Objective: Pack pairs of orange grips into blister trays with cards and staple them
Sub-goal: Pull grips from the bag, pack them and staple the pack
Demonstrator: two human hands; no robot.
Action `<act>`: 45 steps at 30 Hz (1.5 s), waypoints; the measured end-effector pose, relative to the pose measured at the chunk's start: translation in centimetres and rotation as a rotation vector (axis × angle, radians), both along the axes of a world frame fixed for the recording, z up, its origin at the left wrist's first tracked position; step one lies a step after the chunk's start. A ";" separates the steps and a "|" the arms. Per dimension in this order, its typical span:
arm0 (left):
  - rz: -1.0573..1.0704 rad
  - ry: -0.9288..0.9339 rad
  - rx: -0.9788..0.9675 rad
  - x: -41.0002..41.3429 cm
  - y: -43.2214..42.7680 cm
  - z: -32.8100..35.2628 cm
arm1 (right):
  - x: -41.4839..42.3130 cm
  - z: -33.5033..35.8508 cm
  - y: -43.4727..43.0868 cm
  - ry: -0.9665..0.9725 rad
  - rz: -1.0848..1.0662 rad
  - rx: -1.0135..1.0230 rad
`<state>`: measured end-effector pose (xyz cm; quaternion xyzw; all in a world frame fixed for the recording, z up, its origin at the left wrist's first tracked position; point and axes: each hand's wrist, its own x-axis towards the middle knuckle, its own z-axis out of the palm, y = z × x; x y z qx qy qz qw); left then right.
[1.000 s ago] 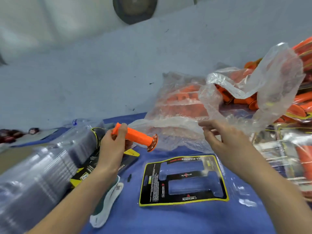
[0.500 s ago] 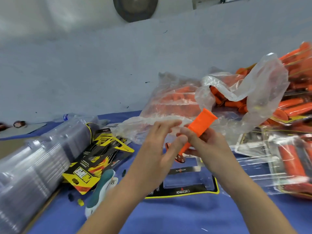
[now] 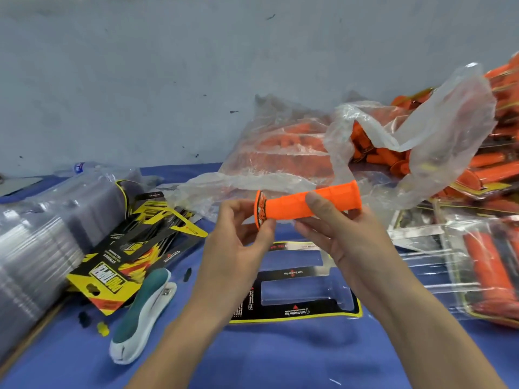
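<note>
left hand (image 3: 238, 237) and right hand (image 3: 348, 240) both grip one ribbed orange rubber grip (image 3: 311, 203) above clear blister tray on black-yellow card (image 3: 303, 293). Tray looks empty, stapling pending.

Upside down, "PRO TAPER" stands on the yellow card (image 3: 108, 279); "Soft Traction" and "Inner Core" on the black card (image 3: 295, 312).
</note>
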<state>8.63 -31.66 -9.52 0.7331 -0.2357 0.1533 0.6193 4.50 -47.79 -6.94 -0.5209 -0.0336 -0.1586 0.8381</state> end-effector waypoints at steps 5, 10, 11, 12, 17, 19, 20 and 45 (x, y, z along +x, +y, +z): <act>0.211 -0.157 0.212 0.9 1.0 -0.4 | 0.7 -0.5 0.4 0.094 -0.074 -0.071; 0.328 -0.155 0.279 1.3 1.1 -0.6 | 0.9 -0.7 0.7 0.123 -0.094 -0.210; 0.347 -0.140 0.281 1.4 1.2 -0.6 | 0.8 -0.7 0.6 0.121 -0.083 -0.231; 0.362 -0.118 0.281 1.6 1.4 -0.7 | 0.8 -0.6 0.5 0.120 -0.077 -0.255; 0.415 0.040 0.337 1.8 2.0 -1.4 | 0.5 -2.0 -1.6 0.097 -0.385 -0.559; 0.437 0.074 0.384 1.8 2.0 -1.7 | 0.4 -3.4 -2.6 0.093 -0.570 -0.915; 0.443 0.084 0.396 1.9 1.9 -1.8 | 0.4 -4.2 -3.0 0.104 -0.634 -1.080; 0.473 0.154 0.699 1.1 1.0 -3.4 | 1.2 -7.1 -3.2 0.409 -0.551 -1.747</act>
